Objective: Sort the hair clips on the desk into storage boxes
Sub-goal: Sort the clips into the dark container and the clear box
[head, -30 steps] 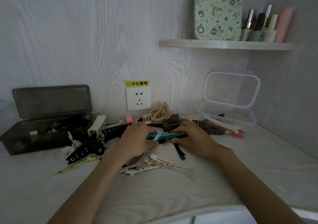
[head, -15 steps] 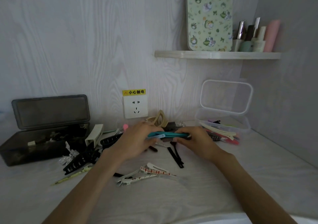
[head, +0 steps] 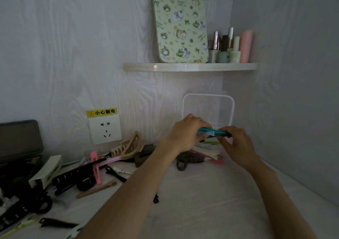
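Both hands hold a long teal hair clip (head: 211, 132) level in the air, my left hand (head: 185, 134) at its left end and my right hand (head: 236, 143) at its right end. The clip hangs just above the clear plastic box (head: 222, 152) at the back right, whose lid (head: 208, 108) leans open against the wall. Several pale and pink clips lie inside that box. A pile of clips covers the desk at the left: a beige claw clip (head: 128, 147), a pink clip (head: 96, 167), black claw clips (head: 73, 179). The dark box (head: 16, 158) stands open at the far left.
A wall socket (head: 105, 132) with a yellow warning label sits behind the pile. A shelf (head: 190, 66) above carries a patterned board and several cosmetic bottles. The side wall closes in on the right. The desk's front edge runs along the bottom.
Both hands lifted the teal clip off the pile and carried it to the right and back, over the clear box. The view swung right with them.
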`<state>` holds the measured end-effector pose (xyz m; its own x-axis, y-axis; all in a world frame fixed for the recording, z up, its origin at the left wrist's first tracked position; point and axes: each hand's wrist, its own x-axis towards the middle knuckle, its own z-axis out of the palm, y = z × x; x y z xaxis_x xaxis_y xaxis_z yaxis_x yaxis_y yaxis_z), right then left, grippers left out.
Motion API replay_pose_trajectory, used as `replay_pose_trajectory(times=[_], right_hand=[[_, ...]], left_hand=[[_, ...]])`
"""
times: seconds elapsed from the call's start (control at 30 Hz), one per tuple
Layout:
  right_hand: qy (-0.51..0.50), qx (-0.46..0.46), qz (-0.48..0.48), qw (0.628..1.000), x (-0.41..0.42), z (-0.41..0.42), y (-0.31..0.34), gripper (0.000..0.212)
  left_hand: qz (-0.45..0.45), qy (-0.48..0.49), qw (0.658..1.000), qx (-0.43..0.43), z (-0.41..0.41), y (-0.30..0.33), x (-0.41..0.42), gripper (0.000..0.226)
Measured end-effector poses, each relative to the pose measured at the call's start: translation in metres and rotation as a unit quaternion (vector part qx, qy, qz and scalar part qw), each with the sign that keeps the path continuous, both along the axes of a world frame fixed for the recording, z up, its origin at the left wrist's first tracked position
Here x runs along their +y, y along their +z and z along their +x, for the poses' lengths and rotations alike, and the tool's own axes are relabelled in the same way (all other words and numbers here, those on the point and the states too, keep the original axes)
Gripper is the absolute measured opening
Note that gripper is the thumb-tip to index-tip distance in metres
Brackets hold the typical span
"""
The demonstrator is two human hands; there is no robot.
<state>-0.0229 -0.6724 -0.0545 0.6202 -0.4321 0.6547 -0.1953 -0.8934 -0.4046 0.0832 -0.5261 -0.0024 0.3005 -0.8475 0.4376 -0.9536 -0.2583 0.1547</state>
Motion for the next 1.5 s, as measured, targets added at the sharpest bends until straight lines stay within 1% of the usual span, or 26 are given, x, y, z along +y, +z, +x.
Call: replay_pose_trajectory(times=[0.03, 0.1, 0.17, 0.23, 0.3, 0.37, 0.43, 0.47, 0.5, 0.53, 0.57, 0.6, 0.63, 0.67, 0.7, 0.73, 0.77, 0.87, 0.97, 1.07, 1.17, 1.23, 1.37, 1.43, 1.47, 1.5], right_hand=[[-0.001, 0.02, 0.025, 0.999, -0.002, 0.001, -0.001, 0.025], [0.024, 0.048, 0.081, 0.995, -0.001, 0.001, 0.0, 0.028], [0.034, 0.038, 0.1, 0.994, 0.001, 0.0, 0.003, 0.034], [0.03, 0.025, 0.104, 0.994, 0.003, -0.002, 0.003, 0.03], [0.025, 0.025, 0.111, 0.993, 0.007, -0.005, 0.005, 0.031], [0.022, -0.028, 0.081, 0.996, 0.019, -0.005, 0.008, 0.039], [0.038, -0.07, 0.052, 0.995, 0.043, -0.005, 0.016, 0.037], [0.077, -0.048, 0.062, 0.994, 0.06, -0.003, 0.021, 0.036], [0.129, 0.004, 0.083, 0.988, 0.078, -0.001, 0.024, 0.038], [0.174, 0.086, 0.097, 0.976, 0.1, 0.002, 0.026, 0.045], [0.197, 0.172, 0.083, 0.962, 0.119, 0.007, 0.022, 0.051], [0.2, 0.237, 0.034, 0.95, 0.135, 0.013, 0.017, 0.057], [0.184, 0.272, -0.037, 0.944, 0.147, 0.019, 0.01, 0.062], [0.166, 0.283, -0.103, 0.939, 0.157, 0.025, 0.003, 0.068], [0.155, 0.284, -0.148, 0.935, 0.164, 0.03, -0.001, 0.074], [0.15, 0.281, -0.167, 0.933, 0.165, 0.031, -0.004, 0.077], [0.158, 0.274, -0.165, 0.934, 0.168, 0.032, -0.007, 0.073], [0.2, 0.244, -0.079, 0.946, 0.161, 0.026, -0.011, 0.048], [0.244, 0.232, 0.005, 0.942, 0.157, 0.024, -0.012, 0.032], [0.291, 0.218, 0.045, 0.93, 0.158, 0.027, -0.013, 0.019], [0.294, 0.208, 0.011, 0.933, 0.157, 0.027, -0.014, 0.019], [0.295, 0.2, -0.016, 0.934, 0.156, 0.028, -0.015, 0.02], [0.308, 0.17, -0.052, 0.935, 0.154, 0.03, -0.019, 0.02], [0.318, 0.158, -0.035, 0.934, 0.153, 0.031, -0.019, 0.02], [0.32, 0.135, -0.017, 0.937, 0.151, 0.03, -0.017, 0.02], [0.315, 0.088, -0.004, 0.945, 0.148, 0.03, -0.013, 0.021]], left_hand=[[-0.003, 0.005, 1.0, 0.019, 0.002, -0.006, -0.008, 0.031], [-0.02, 0.015, 0.996, 0.089, 0.004, -0.017, -0.014, 0.039], [-0.05, 0.017, 0.988, 0.144, 0.004, -0.02, -0.007, 0.052], [-0.067, 0.012, 0.982, 0.176, 0.006, -0.017, 0.014, 0.055], [-0.053, 0.03, 0.979, 0.195, 0.012, -0.009, 0.047, 0.043], [-0.012, 0.059, 0.981, 0.186, 0.021, -0.001, 0.088, 0.026], [0.033, 0.08, 0.978, 0.188, 0.023, 0.002, 0.127, 0.016], [0.062, 0.102, 0.976, 0.181, 0.023, 0.001, 0.147, 0.018], [0.094, 0.132, 0.973, 0.163, 0.023, -0.004, 0.163, 0.025], [0.125, 0.162, 0.969, 0.142, 0.021, -0.01, 0.18, 0.034], [0.153, 0.183, 0.963, 0.127, 0.022, -0.017, 0.193, 0.043], [0.177, 0.193, 0.957, 0.124, 0.022, -0.025, 0.203, 0.05], [0.2, 0.198, 0.951, 0.127, 0.022, -0.031, 0.21, 0.057], [0.218, 0.201, 0.946, 0.134, 0.024, -0.036, 0.216, 0.066], [0.225, 0.203, 0.941, 0.15, 0.026, -0.038, 0.22, 0.076], [0.222, 0.206, 0.938, 0.169, 0.029, -0.038, 0.22, 0.082], [0.217, 0.204, 0.936, 0.185, 0.03, -0.038, 0.223, 0.08], [0.232, 0.184, 0.935, 0.194, 0.035, -0.037, 0.225, 0.062], [0.222, 0.189, 0.935, 0.203, 0.038, -0.039, 0.223, 0.051], [0.194, 0.201, 0.948, 0.152, 0.039, -0.045, 0.22, 0.04], [0.157, 0.217, 0.963, 0.029, 0.033, -0.047, 0.214, 0.032], [0.124, 0.215, 0.968, -0.032, 0.03, -0.048, 0.211, 0.035], [0.083, 0.201, 0.976, -0.03, 0.029, -0.051, 0.21, 0.038], [0.066, 0.199, 0.978, -0.015, 0.029, -0.051, 0.212, 0.034], [0.055, 0.197, 0.979, -0.002, 0.029, -0.052, 0.213, 0.033], [0.045, 0.196, 0.98, 0.01, 0.029, -0.052, 0.215, 0.032]])
